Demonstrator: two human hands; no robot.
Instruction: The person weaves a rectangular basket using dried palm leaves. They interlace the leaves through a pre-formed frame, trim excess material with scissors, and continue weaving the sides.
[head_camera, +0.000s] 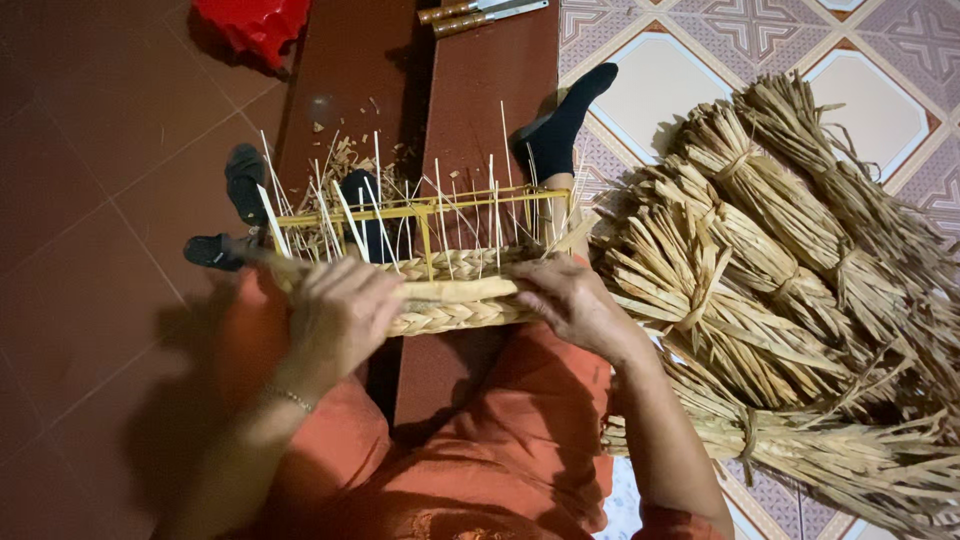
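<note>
A half-woven basket (455, 268) rests on my lap: a yellow metal frame (425, 210) with thin pale upright sticks and braided straw rows along its near side. My left hand (335, 315) is closed on the straw braid at the basket's left end. My right hand (570, 300) grips the same flat straw strand at the right end, pressing it against the woven rows. The strand runs straight between both hands.
Several tied bundles of dried straw (790, 290) lie on the patterned tile floor at my right. A dark wooden bench (480, 80) carries straw scraps and tools with wooden handles (470, 12). My black-socked feet (560, 120) stick out beyond the frame. A red object (250, 25) sits at top left.
</note>
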